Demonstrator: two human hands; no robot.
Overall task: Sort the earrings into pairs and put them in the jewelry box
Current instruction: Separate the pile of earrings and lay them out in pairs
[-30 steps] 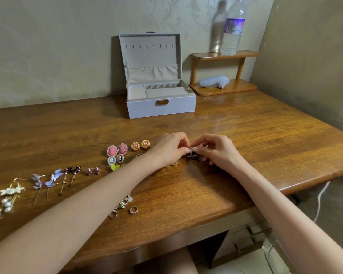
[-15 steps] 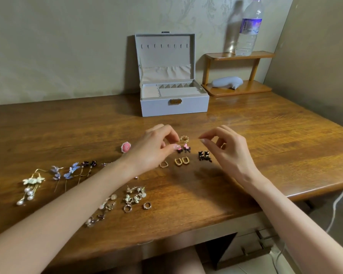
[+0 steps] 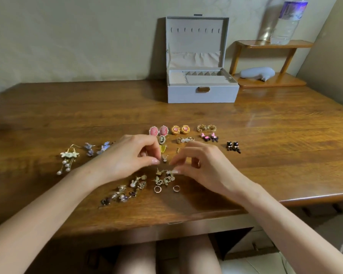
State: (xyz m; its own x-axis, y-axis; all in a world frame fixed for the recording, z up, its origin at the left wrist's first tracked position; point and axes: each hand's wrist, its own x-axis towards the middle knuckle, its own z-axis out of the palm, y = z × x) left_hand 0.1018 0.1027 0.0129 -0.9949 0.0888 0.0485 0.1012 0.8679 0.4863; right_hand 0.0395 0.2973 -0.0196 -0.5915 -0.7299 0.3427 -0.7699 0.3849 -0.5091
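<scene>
The open grey jewelry box [image 3: 202, 93] stands at the back of the wooden table [image 3: 285, 135]. Sorted pairs lie in rows before it: pink ovals [image 3: 158, 131], gold rounds [image 3: 180, 129], gold clusters [image 3: 206, 127], pink bows [image 3: 209, 137] and black cats [image 3: 233, 146]. A loose heap of small earrings [image 3: 139, 184] lies near the front edge. My left hand [image 3: 131, 157] hovers over the heap with curled fingers, its thumb tip beside a small pale earring [image 3: 164, 158]. My right hand [image 3: 204, 167] pinches a small gold earring [image 3: 169, 172] at the heap's top.
Long pearl drop earrings [image 3: 68, 157] and blue flower earrings [image 3: 96, 149] lie at the left. A small wooden shelf [image 3: 273, 80] at the back right carries a water bottle [image 3: 287, 20] and a grey object [image 3: 257, 73]. A wall closes the right side.
Both hands left the black cat pair on the table at the right and moved toward me to the loose heap. The view shifted so that more of the sorted rows shows.
</scene>
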